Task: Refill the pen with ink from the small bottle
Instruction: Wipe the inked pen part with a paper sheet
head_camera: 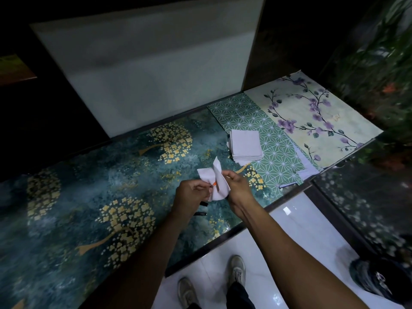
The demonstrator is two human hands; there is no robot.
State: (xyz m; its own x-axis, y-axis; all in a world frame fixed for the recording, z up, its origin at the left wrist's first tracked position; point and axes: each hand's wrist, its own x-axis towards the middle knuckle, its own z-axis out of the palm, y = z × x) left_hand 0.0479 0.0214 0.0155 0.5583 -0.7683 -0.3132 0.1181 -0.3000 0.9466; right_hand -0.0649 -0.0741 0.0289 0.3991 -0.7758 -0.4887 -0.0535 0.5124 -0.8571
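My left hand (192, 192) pinches a small orange-tipped object (214, 184), most of it hidden by my fingers and a white tissue (215, 181). My right hand (236, 186) grips that tissue, which is wrapped around the orange tip. Both hands hover above the teal flowered table (89, 197). Two black pen parts (201, 208) lie on the table just under my left hand, partly hidden. No ink bottle shows.
A stack of white tissues (246, 146) lies to the far right on a green patterned sheet (272, 152), beside a purple-flowered sheet (312, 121). A white board (145, 74) leans at the back. The table's front edge (234, 233) runs diagonally; white floor and my shoes lie below.
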